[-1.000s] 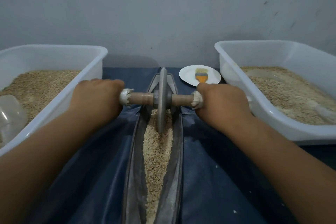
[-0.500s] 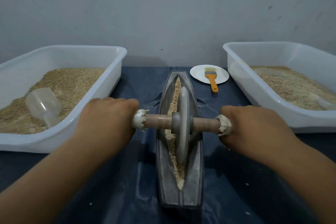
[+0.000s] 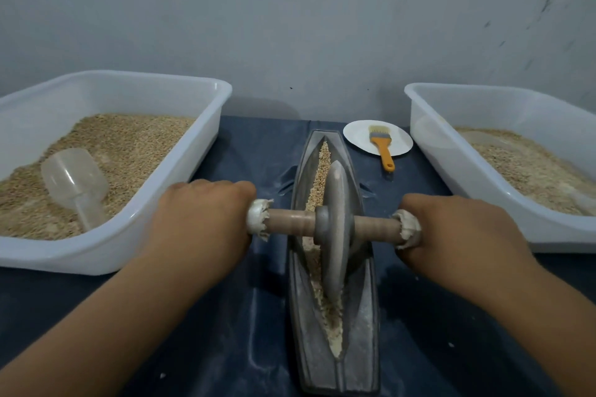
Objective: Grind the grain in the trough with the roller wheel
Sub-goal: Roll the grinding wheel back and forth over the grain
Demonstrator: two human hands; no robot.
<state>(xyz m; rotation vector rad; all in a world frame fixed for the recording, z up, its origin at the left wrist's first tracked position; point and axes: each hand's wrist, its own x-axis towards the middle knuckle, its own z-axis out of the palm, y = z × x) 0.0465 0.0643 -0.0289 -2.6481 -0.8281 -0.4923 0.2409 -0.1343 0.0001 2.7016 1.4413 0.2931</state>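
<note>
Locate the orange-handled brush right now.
In the head view, the brush lies at far right of centre, bristles on the small white plate, handle overhanging onto the dark cloth, between the trough's far end and the right tub.

My view is dim and flat, with a cool bluish cast over the pale grey wall (image 3: 290, 10). The light looks soft and diffuse, seemingly from above; I see only faint shadows behind the white plastic tub on the left (image 3: 180, 87) and under the grey metal roller wheel (image 3: 335, 229). A weak sheen sits on the dark blue sheet covering the table (image 3: 251, 306). Wide-angle distortion bows the tub rims and stretches my forearms at the lower corners. Fine detail is soft and smeared, the grain texture mushy, and the wall marks at upper right look streaked.
</note>
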